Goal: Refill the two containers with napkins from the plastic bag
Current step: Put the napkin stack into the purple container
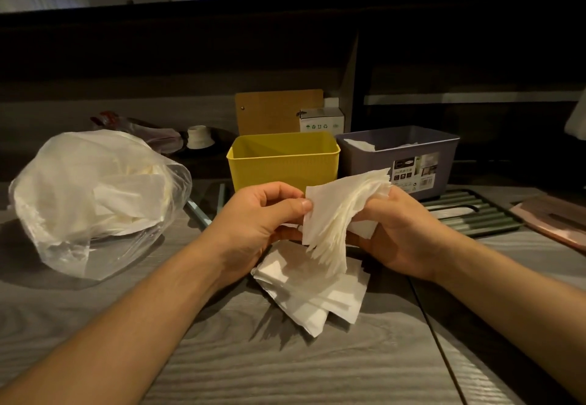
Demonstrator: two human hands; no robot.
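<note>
Both hands meet above the grey wood-grain table [317, 373], sharing a fanned stack of napkins [336, 214]. The left hand [253, 223] pinches the stack's near-left edge between thumb and curled fingers; the right hand [399, 230] grips the far side, its fingers wrapped behind the sheets and mostly hidden. The stack hangs tilted, its loose edges splaying downward. Directly under it, a loose pile [310, 290] of more napkins lies flat on the table. Just behind the hands stands a yellow bin [282, 163], its inside looking bare, and touching its right side a grey bin [399, 157] with a few napkins showing at the bottom. The plastic bag [92, 201], open and slumped, sits well to the left with napkins inside. A dark slatted tray [475, 214] lies right of the hands.
</note>
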